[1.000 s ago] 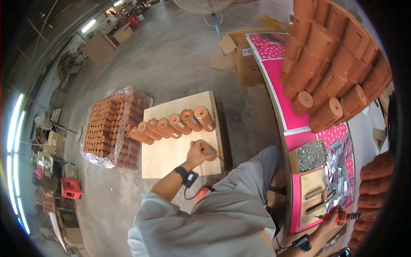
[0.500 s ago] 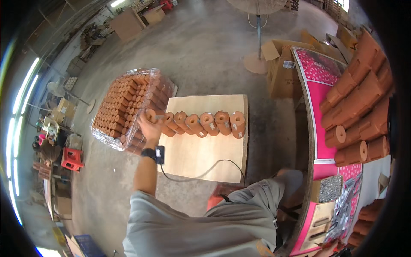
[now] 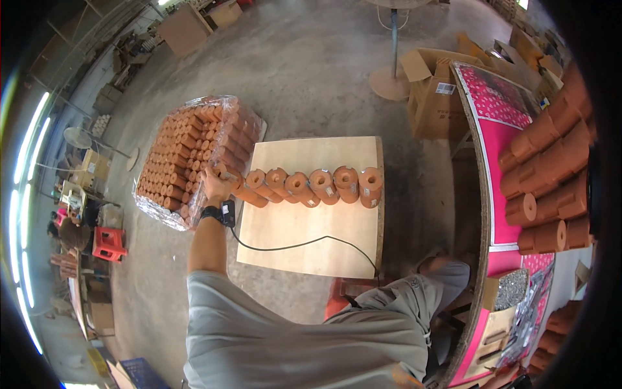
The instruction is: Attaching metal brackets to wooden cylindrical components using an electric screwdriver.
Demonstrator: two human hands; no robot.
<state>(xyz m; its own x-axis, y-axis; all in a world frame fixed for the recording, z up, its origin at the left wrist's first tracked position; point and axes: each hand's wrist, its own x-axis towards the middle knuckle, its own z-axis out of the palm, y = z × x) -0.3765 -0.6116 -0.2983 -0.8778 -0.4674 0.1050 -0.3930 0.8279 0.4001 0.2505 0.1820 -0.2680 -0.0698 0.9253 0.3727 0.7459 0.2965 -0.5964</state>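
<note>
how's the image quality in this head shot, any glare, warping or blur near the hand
Head view: strong fisheye warp, the wooden board's edges bow and a black rim rings the frame; bright window streaks blow out the left edge; the plastic wrap on the wrapped stack of orange tubes shows glare; the left hand on an orange tube looks sharp, with little blur.

Grey concrete floor, cardboard boxes, a red stool, daylight at left

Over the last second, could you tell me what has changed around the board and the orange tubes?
The left hand moved from the board's near edge leftwards to the wrapped stack of tubes and now grips an orange tube at the stack's edge. The right hand, earlier at the pink table, is out of view. The row of tubes on the wooden board stayed put.
</note>
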